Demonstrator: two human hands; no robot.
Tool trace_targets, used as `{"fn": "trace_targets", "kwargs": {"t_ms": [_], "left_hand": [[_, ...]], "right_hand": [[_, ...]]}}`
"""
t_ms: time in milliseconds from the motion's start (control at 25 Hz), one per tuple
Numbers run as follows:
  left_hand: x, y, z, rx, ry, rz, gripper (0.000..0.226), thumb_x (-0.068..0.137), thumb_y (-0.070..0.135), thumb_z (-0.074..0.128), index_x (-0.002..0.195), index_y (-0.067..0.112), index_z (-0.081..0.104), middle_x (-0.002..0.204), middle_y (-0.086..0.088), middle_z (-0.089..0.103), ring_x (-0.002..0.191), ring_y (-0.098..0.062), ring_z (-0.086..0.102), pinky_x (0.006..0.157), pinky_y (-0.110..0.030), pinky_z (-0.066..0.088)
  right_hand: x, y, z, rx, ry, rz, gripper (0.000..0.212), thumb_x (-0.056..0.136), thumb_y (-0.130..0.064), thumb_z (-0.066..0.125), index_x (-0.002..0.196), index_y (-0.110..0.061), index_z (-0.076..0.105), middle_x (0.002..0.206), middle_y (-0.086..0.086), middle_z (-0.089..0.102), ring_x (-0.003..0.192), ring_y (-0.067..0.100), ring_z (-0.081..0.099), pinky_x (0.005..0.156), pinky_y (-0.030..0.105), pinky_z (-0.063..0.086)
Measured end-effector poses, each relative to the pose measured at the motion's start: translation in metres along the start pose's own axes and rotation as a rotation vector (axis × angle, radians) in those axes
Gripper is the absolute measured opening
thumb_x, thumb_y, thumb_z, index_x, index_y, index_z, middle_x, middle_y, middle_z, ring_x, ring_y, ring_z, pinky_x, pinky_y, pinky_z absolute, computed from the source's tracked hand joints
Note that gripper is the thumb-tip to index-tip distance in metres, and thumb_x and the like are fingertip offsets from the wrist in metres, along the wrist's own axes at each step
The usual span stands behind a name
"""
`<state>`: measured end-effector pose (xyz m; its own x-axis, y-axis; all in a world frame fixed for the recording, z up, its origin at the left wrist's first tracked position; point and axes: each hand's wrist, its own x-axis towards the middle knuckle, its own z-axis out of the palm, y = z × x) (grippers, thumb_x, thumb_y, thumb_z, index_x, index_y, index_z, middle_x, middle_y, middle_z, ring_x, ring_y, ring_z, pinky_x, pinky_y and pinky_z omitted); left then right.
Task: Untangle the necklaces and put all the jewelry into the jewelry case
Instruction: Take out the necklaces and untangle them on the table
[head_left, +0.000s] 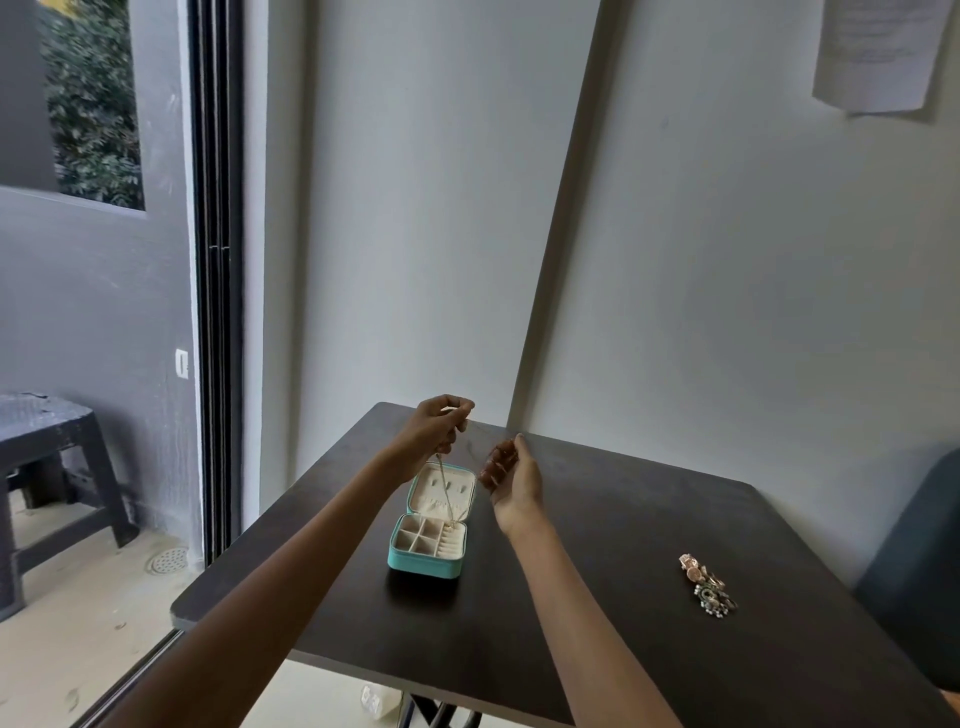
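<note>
A small teal jewelry case (427, 564) lies open on the dark table (597, 561), its cream lid tilted back and its compartments showing. My left hand (434, 426) is raised above the case, pinching a thin necklace chain (445, 491) that hangs down toward the case. My right hand (511, 480) is held palm-up just right of the case, with another part of the chain draped over its curled fingers. A thin strand runs between both hands. A little heap of other jewelry (707, 586), pink and silver pieces, lies on the table at the right.
The table stands in a corner against a white wall (727, 312). A dark chair back (914, 566) is at the right edge. A sliding door frame (215, 260) and a black bench (47, 467) outside are to the left.
</note>
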<state>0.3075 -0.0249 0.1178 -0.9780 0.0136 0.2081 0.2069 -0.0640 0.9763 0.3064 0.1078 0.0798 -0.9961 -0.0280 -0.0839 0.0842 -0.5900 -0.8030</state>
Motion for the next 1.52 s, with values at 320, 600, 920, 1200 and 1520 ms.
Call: {"fn": "trace_targets", "kwargs": {"t_ms": [320, 600, 920, 1200, 1520], "left_hand": [[-0.006, -0.014, -0.01, 0.502, -0.113, 0.097, 0.02, 0.094, 0.019, 0.055, 0.097, 0.006, 0.069, 0.062, 0.013, 0.057, 0.047, 0.002, 0.046, 0.05, -0.009, 0.033], [0.0, -0.001, 0.001, 0.1, -0.023, 0.146, 0.032, 0.102, 0.027, 0.035, 0.1, 0.011, 0.063, 0.084, -0.002, 0.056, 0.064, -0.009, 0.051, 0.054, -0.018, 0.038], [0.008, 0.024, 0.003, -0.256, -0.024, 0.156, 0.031, 0.102, 0.029, 0.035, 0.094, 0.015, 0.062, 0.09, -0.004, 0.067, 0.073, -0.017, 0.064, 0.064, -0.027, 0.048], [0.011, 0.037, -0.009, -0.39, 0.073, 0.094, 0.029, 0.102, 0.028, 0.035, 0.094, 0.012, 0.059, 0.064, -0.001, 0.054, 0.058, -0.015, 0.056, 0.061, -0.025, 0.048], [0.006, -0.026, -0.033, 0.334, 0.197, 0.039, 0.024, 0.097, 0.02, 0.047, 0.09, 0.007, 0.066, 0.061, -0.001, 0.05, 0.051, -0.008, 0.04, 0.045, -0.016, 0.035]], "right_hand": [[-0.004, -0.021, 0.006, 0.003, -0.113, 0.027, 0.031, 0.099, -0.025, 0.041, 0.079, -0.011, 0.06, 0.063, 0.0, 0.058, 0.058, 0.012, 0.052, 0.058, 0.023, 0.044], [0.001, 0.004, -0.006, -0.09, -0.053, 0.09, 0.028, 0.096, -0.019, 0.044, 0.084, -0.009, 0.068, 0.063, 0.0, 0.064, 0.062, 0.014, 0.058, 0.065, 0.027, 0.047], [0.004, 0.019, -0.011, -0.041, -0.04, 0.164, 0.024, 0.096, -0.015, 0.04, 0.1, -0.011, 0.064, 0.088, 0.005, 0.063, 0.083, 0.018, 0.059, 0.077, 0.03, 0.049], [0.01, 0.023, -0.015, 0.007, -0.035, 0.161, 0.025, 0.098, -0.026, 0.042, 0.101, -0.01, 0.061, 0.096, 0.009, 0.063, 0.081, 0.022, 0.06, 0.069, 0.029, 0.05], [0.02, 0.009, -0.018, -0.147, -0.057, 0.057, 0.029, 0.093, 0.003, 0.042, 0.103, -0.012, 0.065, 0.084, 0.005, 0.065, 0.055, 0.009, 0.064, 0.047, 0.018, 0.05]]}}
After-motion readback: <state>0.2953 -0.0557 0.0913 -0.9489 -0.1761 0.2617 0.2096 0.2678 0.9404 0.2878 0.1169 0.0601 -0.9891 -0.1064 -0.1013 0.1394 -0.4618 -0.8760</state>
